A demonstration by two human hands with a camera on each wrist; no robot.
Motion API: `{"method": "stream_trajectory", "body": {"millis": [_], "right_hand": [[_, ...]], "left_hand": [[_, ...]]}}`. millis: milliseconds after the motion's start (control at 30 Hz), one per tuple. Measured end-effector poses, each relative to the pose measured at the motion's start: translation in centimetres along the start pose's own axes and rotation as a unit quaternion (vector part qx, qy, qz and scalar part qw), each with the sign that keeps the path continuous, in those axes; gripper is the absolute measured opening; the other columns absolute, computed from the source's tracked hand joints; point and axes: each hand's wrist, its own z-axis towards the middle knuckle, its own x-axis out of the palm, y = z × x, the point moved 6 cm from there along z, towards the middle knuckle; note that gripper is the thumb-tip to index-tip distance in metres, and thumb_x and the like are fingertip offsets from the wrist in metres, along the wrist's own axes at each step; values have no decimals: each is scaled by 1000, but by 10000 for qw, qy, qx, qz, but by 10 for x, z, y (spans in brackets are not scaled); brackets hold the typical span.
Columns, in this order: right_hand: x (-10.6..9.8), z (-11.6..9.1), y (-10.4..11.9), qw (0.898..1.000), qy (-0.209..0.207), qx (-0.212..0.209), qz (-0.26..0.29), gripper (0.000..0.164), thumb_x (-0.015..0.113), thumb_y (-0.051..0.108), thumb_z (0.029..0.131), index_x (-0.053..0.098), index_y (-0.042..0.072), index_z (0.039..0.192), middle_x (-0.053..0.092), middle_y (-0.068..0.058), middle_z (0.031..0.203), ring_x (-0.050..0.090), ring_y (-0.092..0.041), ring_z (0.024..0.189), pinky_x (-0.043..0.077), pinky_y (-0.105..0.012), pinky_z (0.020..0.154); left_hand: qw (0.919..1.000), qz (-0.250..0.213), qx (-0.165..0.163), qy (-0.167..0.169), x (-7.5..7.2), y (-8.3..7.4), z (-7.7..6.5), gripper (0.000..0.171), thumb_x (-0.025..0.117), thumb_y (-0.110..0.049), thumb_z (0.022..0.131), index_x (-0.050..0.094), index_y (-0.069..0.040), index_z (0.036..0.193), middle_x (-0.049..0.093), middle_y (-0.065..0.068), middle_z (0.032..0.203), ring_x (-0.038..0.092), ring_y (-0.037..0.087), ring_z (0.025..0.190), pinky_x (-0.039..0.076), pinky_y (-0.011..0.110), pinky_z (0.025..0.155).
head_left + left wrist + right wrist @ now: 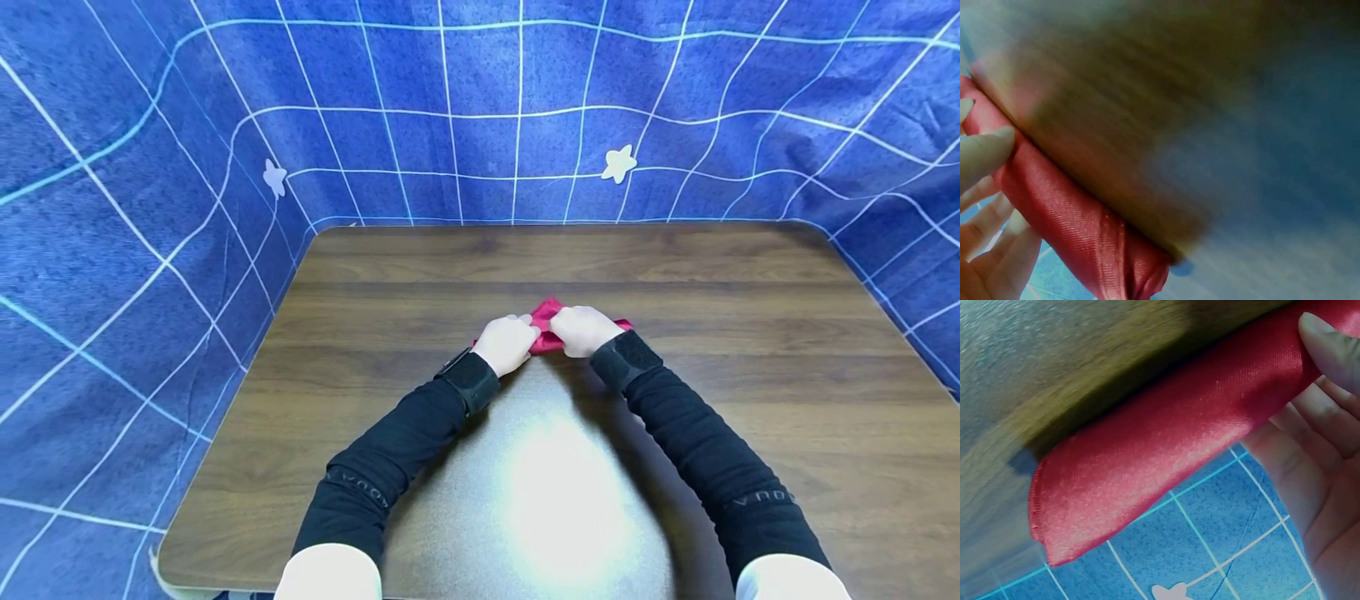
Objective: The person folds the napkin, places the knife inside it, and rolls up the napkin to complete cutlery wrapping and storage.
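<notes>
Both hands hold a shiny red cloth (548, 311) over the middle of the wooden table. My left hand (506, 343) pinches it on the left, the thumb lying on the near face in the left wrist view. There the red fabric (1063, 197) looks folded into a band, with a stitched hem near its lower end. On the other side my right hand (585, 331) grips the cloth between thumb and fingers. Seen from the right wrist, the band (1147, 453) stretches away from the thumb to a stitched edge. In the head view, the hands hide much of the cloth.
The brown wood-grain table (390, 300) has a bright glare patch at its near middle. Behind and beside it hangs a blue curtain (480, 75) with white grid lines and star shapes. Dark sleeves with wrist straps cover both forearms.
</notes>
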Motion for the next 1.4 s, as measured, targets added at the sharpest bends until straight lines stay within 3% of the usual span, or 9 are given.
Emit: {"method": "stream_trajectory", "body": {"millis": [167,367,467,667,833,967,1100,1400], "right_hand": [[1,0,0,10000,15,-6,3,10,63,-2,69,60,5,75,58,-9,70,56,-25,66,47,-38,66],[2,-4,0,9995,-277,-102,65,25,67,1,69,63,5,93,60,-11,71,58,-28,66,48,-41,64],[7,-8,0,9987,-492,-128,-31,21,69,4,69,61,4,88,59,-10,70,58,-29,64,48,-41,62],[8,-18,8,9909,-1252,-277,-415,16,68,3,68,53,5,71,58,-9,69,58,-27,66,47,-38,58],[7,-24,15,9789,-1828,-352,-844,6,60,-2,75,56,2,76,58,-9,71,57,-27,69,48,-36,58],[10,-26,21,9725,-1969,-345,-1196,5,57,-3,79,59,-2,84,60,-11,76,56,-27,71,48,-34,58],[10,-26,24,9678,-2064,-371,-1394,5,55,-3,77,58,-1,81,58,-10,72,54,-26,67,47,-33,54],[12,-25,27,9616,-2075,-706,-1651,4,56,-3,76,56,1,74,56,-8,67,54,-23,62,46,-32,52]], "left_hand": [[9997,-133,46,197,-1,0,-1,16,64,-23,77,61,-11,87,58,6,88,57,23,75,47,32,66],[9992,-299,106,257,3,2,2,20,68,-24,73,61,-10,86,58,6,87,57,23,75,47,32,68],[9989,-352,172,253,6,4,5,21,68,-25,73,60,-10,85,59,6,85,58,23,74,47,32,67],[9983,-355,336,330,10,7,8,20,67,-24,71,59,-11,83,58,4,82,58,21,72,46,31,66],[9952,-688,349,601,9,11,10,17,66,-21,71,58,-10,81,58,3,80,57,20,71,45,31,65],[9900,-981,287,976,8,17,10,13,64,-20,73,57,-11,78,55,2,76,55,18,68,43,31,64],[9836,-1202,230,1327,9,22,10,10,63,-19,74,59,-12,80,55,1,76,53,18,71,42,31,66],[9793,-1371,275,1463,10,24,7,15,60,-19,78,63,-12,91,60,1,84,55,17,78,41,30,72]]}}
